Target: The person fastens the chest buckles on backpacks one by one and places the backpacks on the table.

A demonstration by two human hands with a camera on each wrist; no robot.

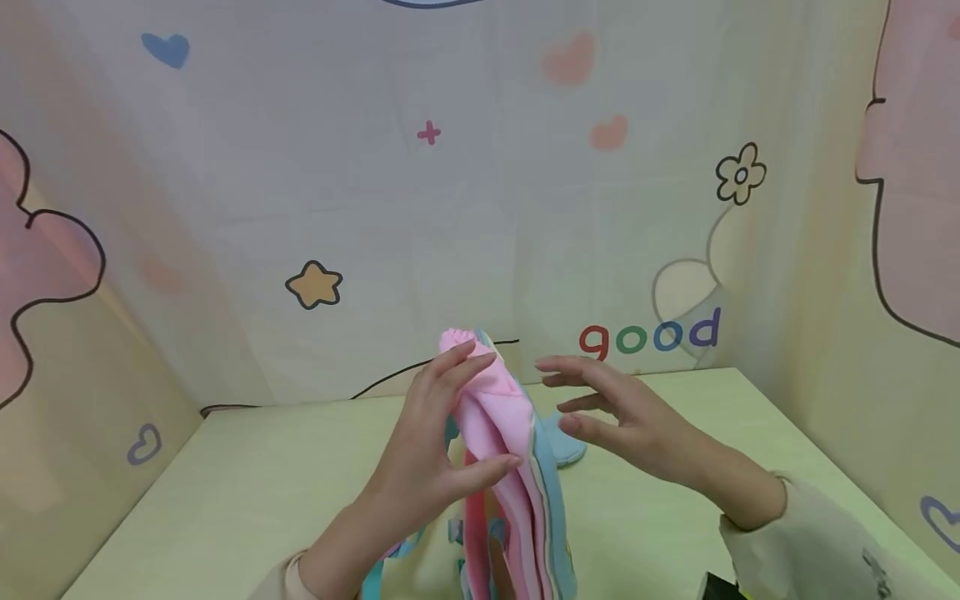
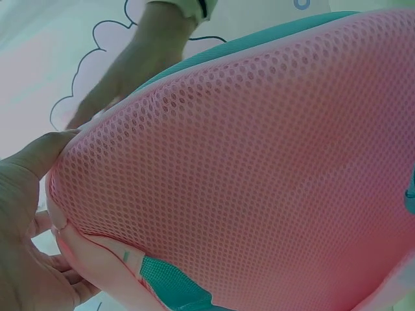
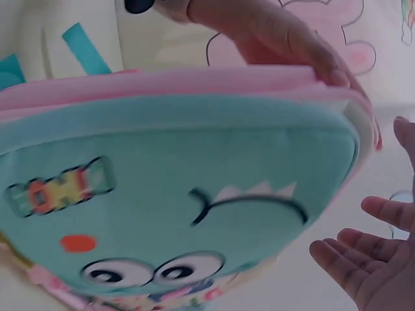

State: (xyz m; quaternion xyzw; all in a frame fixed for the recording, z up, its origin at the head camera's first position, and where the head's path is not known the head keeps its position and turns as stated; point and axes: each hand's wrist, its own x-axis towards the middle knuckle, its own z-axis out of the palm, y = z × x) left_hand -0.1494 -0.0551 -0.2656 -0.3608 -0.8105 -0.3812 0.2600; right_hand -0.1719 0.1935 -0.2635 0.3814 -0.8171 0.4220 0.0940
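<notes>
I had the left hand (image 1: 423,454) clamped, thumb and fingers, on the upper end of a pink and light-blue fabric backpack (image 1: 525,425), and the bag ran down from that grip! Below it spread a pink mesh panel (image 2: 246,168); a wide-eyed cartoon face (image 3: 162,240) showed on the opposite side. Right of the grip, my right hand (image 1: 626,417) hovered near the bag, fingers apart. Beyond, a light-blue rounded piece (image 1: 568,446) lay on the pale green tabletop (image 1: 645,517), before a printed backdrop (image 1: 465,217).

"good" (image 1: 649,335) in coloured letters and a pink plus sign (image 1: 429,132) on the backdrop (image 1: 465,217); blurred lettering (image 3: 61,186) on the bag (image 3: 259,155)
</notes>
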